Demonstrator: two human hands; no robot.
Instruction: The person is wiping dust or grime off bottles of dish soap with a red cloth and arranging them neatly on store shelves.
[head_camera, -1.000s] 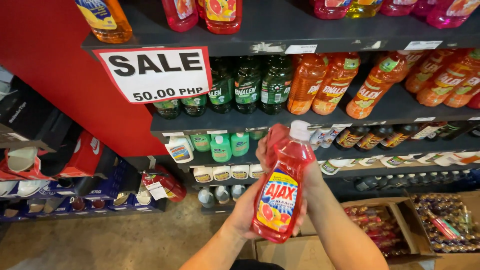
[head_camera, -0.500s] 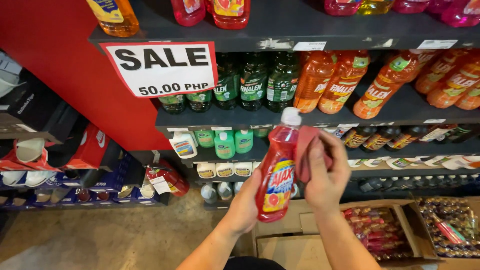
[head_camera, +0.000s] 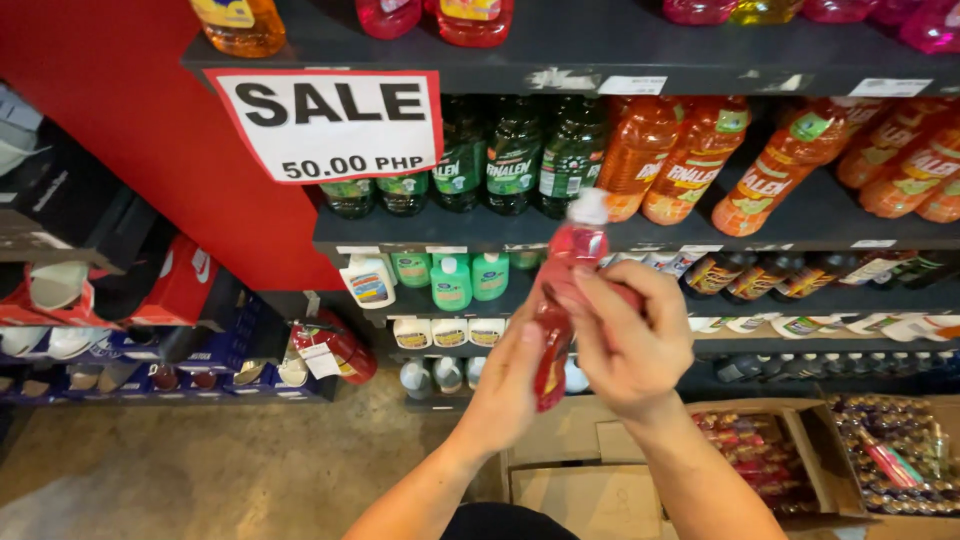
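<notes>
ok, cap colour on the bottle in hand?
White cap, on a red bottle held by both hands; clearest in the head view.

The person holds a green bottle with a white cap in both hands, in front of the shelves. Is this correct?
Not quite: in the head view the bottle is red, not green. The rest holds: it has a white cap, and the left hand and right hand hold it before the shelves.
</notes>
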